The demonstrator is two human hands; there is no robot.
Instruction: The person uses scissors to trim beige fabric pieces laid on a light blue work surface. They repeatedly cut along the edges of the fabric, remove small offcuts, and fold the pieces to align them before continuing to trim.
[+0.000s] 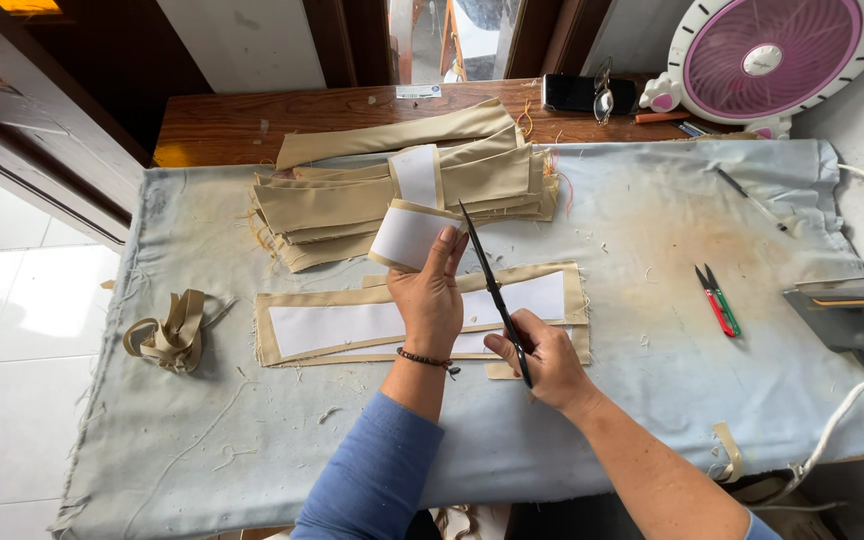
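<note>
My left hand (430, 296) holds up a short tan fabric piece with white lining (407, 235), pinched at its right end. My right hand (544, 362) grips black scissors (492, 285), blades pointing up and away, tip beside the held piece. Under both hands lies a long tan strip with a white lining panel (352, 322) flat on the padded cloth. Behind it sits a stack of tan fabric strips (352, 205) with one white-lined piece on top.
A pale blue-grey padded cloth (652, 380) covers the table. Knotted tan scraps (167, 335) lie at left. Red-and-green thread snips (718, 300) and a pen (747, 197) lie at right. A pink fan (767, 55), a phone (574, 92), glasses, an iron's edge (852, 310) and cord are nearby.
</note>
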